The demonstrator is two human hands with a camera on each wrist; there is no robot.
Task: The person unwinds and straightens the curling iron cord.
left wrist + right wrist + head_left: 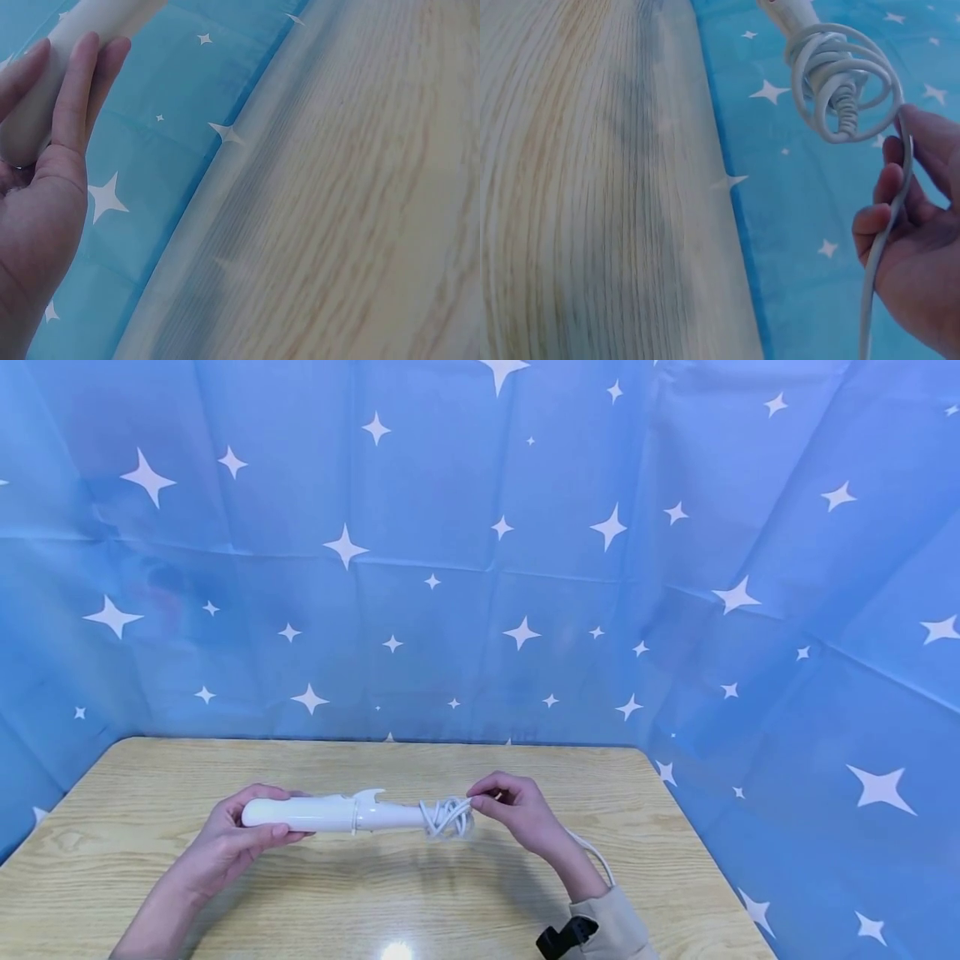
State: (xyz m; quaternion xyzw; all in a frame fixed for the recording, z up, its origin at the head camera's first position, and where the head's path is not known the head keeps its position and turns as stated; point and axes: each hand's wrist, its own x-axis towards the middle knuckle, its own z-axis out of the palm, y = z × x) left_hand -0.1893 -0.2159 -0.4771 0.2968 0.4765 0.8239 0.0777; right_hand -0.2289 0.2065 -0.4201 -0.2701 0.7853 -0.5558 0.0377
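Observation:
A white curling iron [326, 814] is held level above the table, its small lever [369, 795] pointing up. My left hand [228, 842] grips the thick barrel end, fingers on one side and thumb on the other; in the left wrist view the barrel [75, 45] lies across the palm. Loose loops of white cord [832, 71] wind around the narrow handle end, beside the ribbed strain relief [846, 109]. Just right of the loops, my right hand [525, 814] pinches the cord between thumb and index finger. From there the cord runs down past the palm.
Below the hands is a light wood-grain table [360, 893], with a bright light reflection near its front edge. A blue curtain [450, 485] with white stars stands behind and along both sides. A black strap [567, 937] circles the right sleeve [615, 927].

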